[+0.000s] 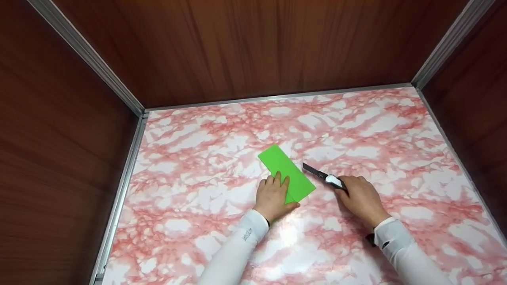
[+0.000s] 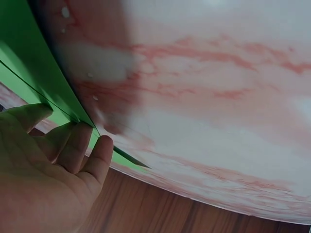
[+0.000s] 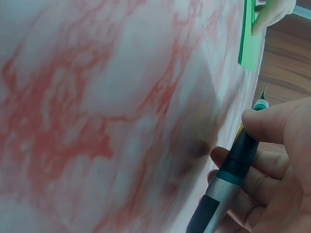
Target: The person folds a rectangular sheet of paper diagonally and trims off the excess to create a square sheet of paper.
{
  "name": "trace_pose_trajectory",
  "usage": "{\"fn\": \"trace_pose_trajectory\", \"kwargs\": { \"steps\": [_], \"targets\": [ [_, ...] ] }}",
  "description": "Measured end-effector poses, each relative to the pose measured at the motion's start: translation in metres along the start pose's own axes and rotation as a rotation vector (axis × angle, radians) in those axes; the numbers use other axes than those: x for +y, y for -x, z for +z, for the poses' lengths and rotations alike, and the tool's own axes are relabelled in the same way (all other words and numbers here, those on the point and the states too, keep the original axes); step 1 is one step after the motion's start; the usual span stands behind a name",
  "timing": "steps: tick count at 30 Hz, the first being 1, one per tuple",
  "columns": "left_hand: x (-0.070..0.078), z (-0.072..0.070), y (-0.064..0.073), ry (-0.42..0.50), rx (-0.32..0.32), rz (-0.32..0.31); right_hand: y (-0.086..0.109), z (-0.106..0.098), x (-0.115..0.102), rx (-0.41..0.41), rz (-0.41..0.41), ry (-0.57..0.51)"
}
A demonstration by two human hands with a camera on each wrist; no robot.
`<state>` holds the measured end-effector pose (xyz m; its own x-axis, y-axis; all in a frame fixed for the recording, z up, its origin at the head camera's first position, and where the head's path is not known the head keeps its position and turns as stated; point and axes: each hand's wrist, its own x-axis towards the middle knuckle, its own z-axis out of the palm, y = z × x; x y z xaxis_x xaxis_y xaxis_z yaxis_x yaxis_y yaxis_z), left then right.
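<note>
A green folded sheet of paper (image 1: 297,181) lies slanted on the marbled table, with a fold line visible along it in the left wrist view. My left hand (image 1: 272,198) rests on its lower left part, fingertips on the paper and thumb at its near corner. To the right, my right hand (image 1: 361,198) grips a utility knife (image 1: 333,181) with a dark body and a light section. Its blade (image 1: 312,170) is out, pointing up and left, close beside the paper's right edge. In the right wrist view, thumb and fingers wrap the knife's handle (image 3: 233,165).
The red-and-white marbled tabletop (image 1: 190,166) surrounds the paper. Dark wood panels (image 1: 237,47) enclose it at the back, left and right, with metal strips (image 1: 277,97) along the edges and corners.
</note>
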<state>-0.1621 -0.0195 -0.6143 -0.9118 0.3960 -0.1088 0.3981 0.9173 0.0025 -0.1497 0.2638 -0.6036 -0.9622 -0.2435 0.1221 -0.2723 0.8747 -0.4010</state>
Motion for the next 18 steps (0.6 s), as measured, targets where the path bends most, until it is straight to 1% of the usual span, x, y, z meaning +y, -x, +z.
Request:
{"fn": "trace_pose_trajectory", "kwargs": {
  "steps": [5,11,13,15,18],
  "targets": [
    [0.0004,0.0012,-0.0011,0.002,0.018,-0.006,0.0029,-0.0002,0.0008,0.000,-0.010,0.005],
    [0.0014,0.0000,-0.0008,0.011,0.018,-0.014,0.0053,-0.0016,0.0016,-0.016,-0.003,-0.010],
    [0.0018,-0.0003,-0.0007,0.011,0.033,-0.015,0.0062,-0.0028,0.0023,-0.025,-0.001,-0.015],
    [0.0020,-0.0003,-0.0007,-0.004,0.061,-0.009,0.0071,-0.0044,0.0030,-0.030,0.002,-0.019],
    [0.0022,0.0005,-0.0012,-0.052,0.108,0.011,0.0085,-0.0063,0.0044,-0.035,0.011,-0.024]
  ]
}}
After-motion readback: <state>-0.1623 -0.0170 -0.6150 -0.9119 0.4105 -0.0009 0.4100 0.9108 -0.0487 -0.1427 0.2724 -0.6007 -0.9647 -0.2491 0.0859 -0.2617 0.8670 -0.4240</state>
